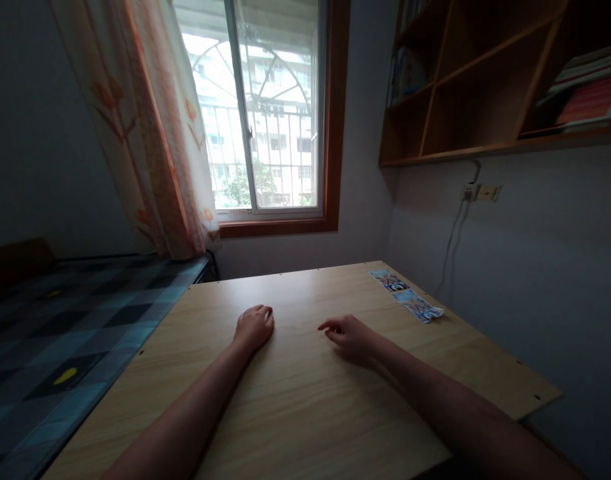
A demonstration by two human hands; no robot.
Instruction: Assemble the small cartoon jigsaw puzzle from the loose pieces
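My left hand (256,325) rests palm down on the pale wooden tabletop (290,400), its fingers loosely bent, and no object shows in it. To the right, my right hand (353,339) is held at the table surface with the index finger stretched toward the left and the other fingers loosely curled. Nothing shows between its fingers. A gap of bare wood separates the two hands. Beyond my right hand, two colourful printed sheets lie near the table's right edge: a farther one (389,281) and a nearer, slightly curled one (418,306).
On the left is a bed with a checked cover (110,333). A curtain (150,133) hangs beside the window (280,133). Wooden shelves (485,87) with books are on the right wall, above a power socket (469,192) with a hanging cord.
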